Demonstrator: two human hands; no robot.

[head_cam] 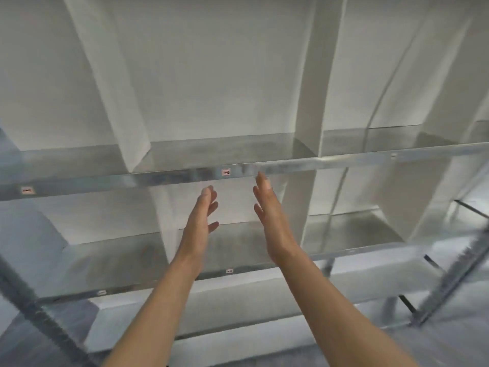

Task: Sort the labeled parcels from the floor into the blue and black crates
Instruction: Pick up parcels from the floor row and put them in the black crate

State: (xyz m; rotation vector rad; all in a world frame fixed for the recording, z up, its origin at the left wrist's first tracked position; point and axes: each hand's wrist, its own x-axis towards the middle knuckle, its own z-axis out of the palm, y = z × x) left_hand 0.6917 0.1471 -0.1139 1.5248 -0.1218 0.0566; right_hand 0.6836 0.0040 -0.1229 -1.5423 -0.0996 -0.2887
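I'm seeing the left hand (202, 221) and right hand (270, 221) hovering flat-fingered, holding nothing, facing the grey galvanised metal shelf rack (291, 164) against the white wall (211, 75).

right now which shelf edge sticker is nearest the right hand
The sticker on the upper shelf front edge, just left of the right hand fingertips; the others sit far off.

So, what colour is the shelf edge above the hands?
Silver-grey: the shelf edge is shiny bare metal, seen in the head view.

No legible print on the small stickers (225, 172) along the metal shelf edges (344, 161)
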